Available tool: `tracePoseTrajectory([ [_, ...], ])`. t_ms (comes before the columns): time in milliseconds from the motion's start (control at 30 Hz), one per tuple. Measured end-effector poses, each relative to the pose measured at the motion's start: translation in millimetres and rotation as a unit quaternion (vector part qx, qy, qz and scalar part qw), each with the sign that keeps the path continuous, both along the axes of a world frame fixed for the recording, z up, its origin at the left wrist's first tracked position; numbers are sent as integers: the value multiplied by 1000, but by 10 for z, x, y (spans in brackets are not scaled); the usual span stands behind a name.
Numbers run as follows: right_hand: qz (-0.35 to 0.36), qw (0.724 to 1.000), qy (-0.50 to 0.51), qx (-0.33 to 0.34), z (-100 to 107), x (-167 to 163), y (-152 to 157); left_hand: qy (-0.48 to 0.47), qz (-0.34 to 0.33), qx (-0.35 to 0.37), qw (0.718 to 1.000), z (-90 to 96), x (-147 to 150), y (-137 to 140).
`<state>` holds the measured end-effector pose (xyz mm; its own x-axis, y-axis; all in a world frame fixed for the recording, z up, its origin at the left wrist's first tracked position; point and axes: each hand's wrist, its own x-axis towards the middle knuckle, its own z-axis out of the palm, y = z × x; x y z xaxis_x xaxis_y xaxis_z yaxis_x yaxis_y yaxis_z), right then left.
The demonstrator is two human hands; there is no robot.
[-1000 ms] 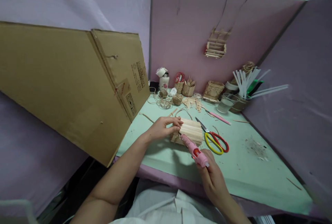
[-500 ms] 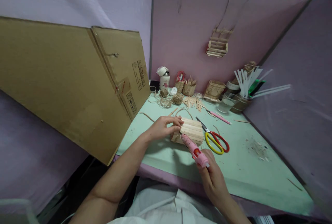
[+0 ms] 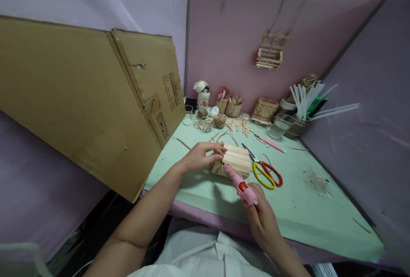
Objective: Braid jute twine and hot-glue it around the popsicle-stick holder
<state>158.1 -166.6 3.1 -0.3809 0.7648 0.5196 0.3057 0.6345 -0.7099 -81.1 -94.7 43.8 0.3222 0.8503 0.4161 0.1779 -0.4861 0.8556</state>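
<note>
My right hand (image 3: 260, 208) is wrapped round a pink hot glue gun (image 3: 238, 183), its nozzle pointing up and left. The nozzle meets the left end of a small craft-stick box (image 3: 237, 160), which lies on the table with its row of pale flat sticks upward. My left hand (image 3: 206, 156) grips that same end, fingers on top and thumb close to the nozzle. Whether glue is coming out is too small to tell. Just right of the box lie scissors (image 3: 265, 172) with one yellow and one red handle, blades partly open.
Behind the box are loose sticks (image 3: 238, 126), twine balls (image 3: 219, 120) and a pink pen-like tool (image 3: 271, 143). A plastic cup (image 3: 281, 125) and a holder of white glue sticks (image 3: 299, 128) stand back right. Cardboard (image 3: 96, 93) leans at left. Scraps (image 3: 317, 183) lie at right.
The view has shifted very slightly. Both hands, the glue gun and the craft-stick box keep nearly the same places relative to one another.
</note>
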Motion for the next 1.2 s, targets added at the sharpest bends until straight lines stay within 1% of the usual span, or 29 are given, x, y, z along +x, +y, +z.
tracePoseTrajectory([
  [333, -8, 1000, -13, -11, 24, 3, -37, -1, 0, 1, 1000, -3, 1, -8],
  [700, 7, 1000, -15, -18, 48, 5, -51, 2, -6, 6, 1000, -20, -10, 0],
  [1200, -21, 999, -31, -25, 155, -1, -95, 4, -11, 12, 1000, -31, -13, -4],
])
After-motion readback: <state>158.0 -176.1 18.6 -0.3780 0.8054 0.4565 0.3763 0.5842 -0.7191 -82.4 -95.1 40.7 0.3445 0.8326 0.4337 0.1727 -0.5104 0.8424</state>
